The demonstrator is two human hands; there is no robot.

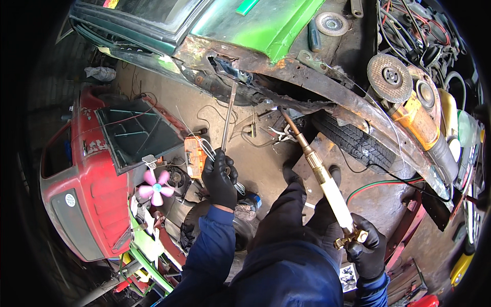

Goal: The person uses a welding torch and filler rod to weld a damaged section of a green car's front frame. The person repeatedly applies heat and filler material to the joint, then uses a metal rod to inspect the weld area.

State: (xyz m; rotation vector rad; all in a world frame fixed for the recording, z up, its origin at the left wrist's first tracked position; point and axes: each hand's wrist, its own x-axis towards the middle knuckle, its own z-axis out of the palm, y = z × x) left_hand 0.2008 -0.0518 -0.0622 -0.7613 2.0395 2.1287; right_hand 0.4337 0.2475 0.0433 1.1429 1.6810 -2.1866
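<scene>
My left hand (221, 180), in a black glove, is closed round a long thin metal bar (229, 117). The bar's far end reaches up to the rusty edge of the car body (204, 66). My right hand (366, 248), also gloved, is closed at the brass valve end of a gas torch (327, 187) with a white handle. The torch points up and left, its copper-coloured tip near the torn, rusted lower edge of the fender. No flame shows at the tip. A dark, jagged opening runs along that edge, above the tyre (358, 143).
An angle grinder (419, 123) lies on the car's edge at the right, near a loose grinding disc (331, 24). Red and green hoses (378, 185) trail across the floor. Left are a red vehicle cab part (97, 179), an orange case (195, 156) and a pink fan (156, 188).
</scene>
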